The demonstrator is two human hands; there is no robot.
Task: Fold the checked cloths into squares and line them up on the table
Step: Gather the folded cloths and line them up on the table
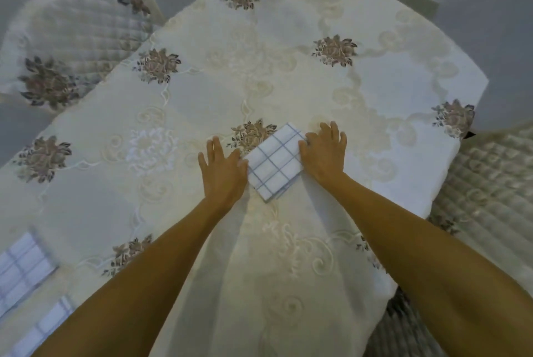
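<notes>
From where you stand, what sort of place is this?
Most likely a home dining area: a draped, embroidered floral tablecloth, a chair with a matching quilted cover beside it, and a folded checked cloth lying on top.

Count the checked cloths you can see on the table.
3. A folded square lies between left hand and right hand; a second cloth at the left edge; a third cloth at bottom left. Others may be hidden.
</notes>
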